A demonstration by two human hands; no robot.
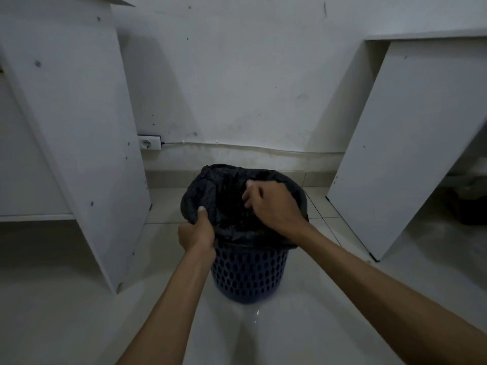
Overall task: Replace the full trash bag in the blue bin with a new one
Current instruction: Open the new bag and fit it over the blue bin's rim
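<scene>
The blue bin (247,272) stands on the tiled floor (316,325) near the foot of the back wall (250,88), roughly midway between two white furniture panels (87,127) that lean in from either side. A black trash bag (224,185) lines it, its mouth folded out over the rim and puffed up above it, which is why so little of the blue shows at the top.

The left hand (196,233) grips a fold of the bag at the near-left part of the rim, thumb pressed on top of the plastic and fingers curled beneath. I take that as an anchor, so the bin does not tip or slide while the other side is worked. The right hand (266,204) reaches over the mouth with its fingers bent down into the dark plastic; they seem to be pinching or gathering it, though the fingertips are lost in the folds and I cannot say for certain that they have hold.

Whether this bag is the full one or the fresh one cannot be told from here, as the inside is just blackness. A socket (149,143) with a cable sits low on the wall, well clear of the work
</scene>
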